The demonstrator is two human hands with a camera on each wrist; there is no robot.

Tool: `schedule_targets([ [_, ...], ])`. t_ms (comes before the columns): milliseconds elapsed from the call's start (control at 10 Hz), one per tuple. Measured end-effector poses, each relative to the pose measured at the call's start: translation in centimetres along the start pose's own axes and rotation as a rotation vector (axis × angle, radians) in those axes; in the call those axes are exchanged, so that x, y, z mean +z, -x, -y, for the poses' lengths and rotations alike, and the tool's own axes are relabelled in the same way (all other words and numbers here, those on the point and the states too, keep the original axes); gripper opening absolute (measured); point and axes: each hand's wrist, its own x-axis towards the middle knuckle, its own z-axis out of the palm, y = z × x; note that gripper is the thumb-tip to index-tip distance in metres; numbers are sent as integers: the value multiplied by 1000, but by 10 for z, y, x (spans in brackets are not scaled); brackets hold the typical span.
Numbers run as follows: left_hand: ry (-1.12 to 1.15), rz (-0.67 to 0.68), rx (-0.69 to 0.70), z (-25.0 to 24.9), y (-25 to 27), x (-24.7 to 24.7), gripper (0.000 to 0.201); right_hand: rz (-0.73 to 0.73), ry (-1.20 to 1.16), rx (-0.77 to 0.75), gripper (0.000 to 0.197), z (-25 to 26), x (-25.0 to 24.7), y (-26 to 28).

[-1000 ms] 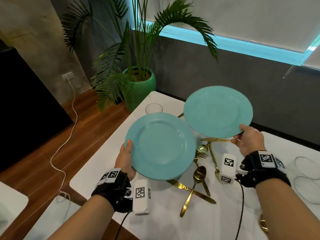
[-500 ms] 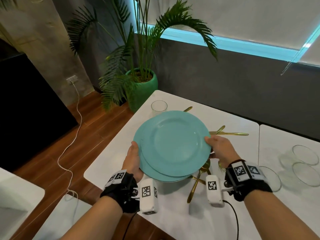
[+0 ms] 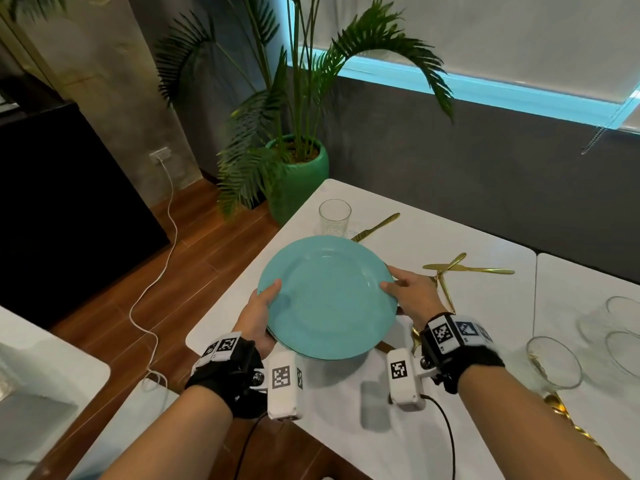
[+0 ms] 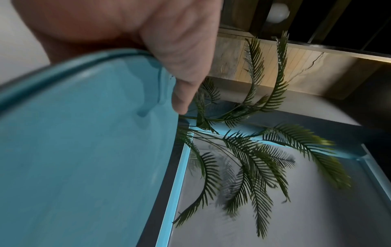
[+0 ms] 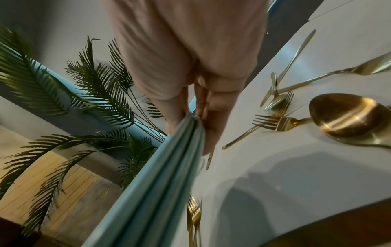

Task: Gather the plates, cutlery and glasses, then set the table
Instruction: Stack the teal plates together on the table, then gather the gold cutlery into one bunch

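Two teal plates (image 3: 329, 296) are stacked and held above the white table (image 3: 433, 233). My left hand (image 3: 261, 308) grips the stack's left rim, thumb on top; the left wrist view shows the thumb (image 4: 180, 70) pressed on the plate (image 4: 84, 142). My right hand (image 3: 407, 292) grips the right rim, thumb on top and fingers under, with the stacked plate edges (image 5: 160, 175) seen side-on in the right wrist view. Gold cutlery (image 3: 464, 268) lies on the table right of the plates; forks (image 5: 273, 122) and a spoon (image 5: 347, 115) show below the right hand. A clear glass (image 3: 334, 217) stands beyond the plates.
A potted palm in a green pot (image 3: 298, 178) stands off the table's far left corner. More glasses (image 3: 554, 362) sit on a second white table (image 3: 571, 271) to the right, with gold cutlery (image 3: 557, 407) near them. A white cable (image 3: 162, 258) runs over the wooden floor.
The right hand brought its plate left and down onto the left hand's plate. Both hands now hold the two as one stack.
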Motion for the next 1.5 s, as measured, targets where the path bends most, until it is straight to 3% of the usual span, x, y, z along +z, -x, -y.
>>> schedule_targets([
  [200,57,-150,10,-10,-5,-15,40,12,-112,-8,27,2,14,-1],
  [300,131,-228,102,-22,-3,-23,41,-38,144,-23,33,-2,28,-7],
  [400,188,-325,216,-39,3,-31,43,82,849,-93,37,-9,55,-9],
  [500,218,-412,253,-47,4,-46,44,202,1024,-136,33,-8,93,-10],
  [700,209,-507,265,-41,2,-75,46,90,834,35,35,-4,155,-24],
  [900,211,-481,238,-39,-8,-83,46,14,658,89,22,-7,171,-42],
  [1100,188,-452,222,-37,-20,-79,40,48,696,132,25,-6,160,-48],
  [1500,162,-489,114,9,-36,-79,43,109,499,385,40,-26,102,-52],
])
